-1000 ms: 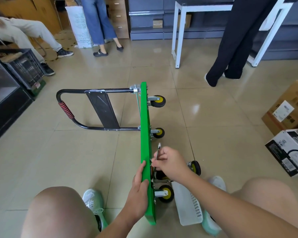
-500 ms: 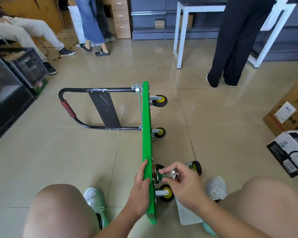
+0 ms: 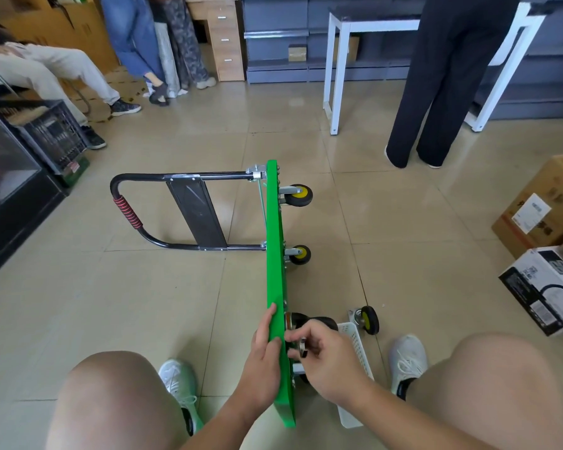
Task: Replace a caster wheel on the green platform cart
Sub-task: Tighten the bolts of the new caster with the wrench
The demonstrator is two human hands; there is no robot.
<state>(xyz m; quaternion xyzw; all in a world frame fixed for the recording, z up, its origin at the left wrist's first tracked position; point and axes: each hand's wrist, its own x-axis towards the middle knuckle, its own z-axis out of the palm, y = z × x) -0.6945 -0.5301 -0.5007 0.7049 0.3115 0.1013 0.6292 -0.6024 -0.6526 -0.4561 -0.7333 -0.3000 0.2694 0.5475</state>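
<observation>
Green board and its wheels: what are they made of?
Board: probably plastic, since it is smooth, evenly bright green and slightly glossy. Wheels: the matte black rims look like rubber and the yellow middles are likely plastic. Brackets: silvery and shiny, so probably metal.

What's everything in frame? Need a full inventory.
cart: one, green, on edge, centre floor
handle: one, black with red grip, left of cart
fitted wheels: two clear, black, yellow hubs, far end; nearer ones partly hidden
loose wheel: one, black and yellow, floor right of cart
basket: one, white, by right hand
boxes: two, brown and black-white, far right
crate: one, black, left
table: one, white, back
bystanders: four, back and left
left hand: grips cart edge
right hand: pinches small metal part by cart
</observation>
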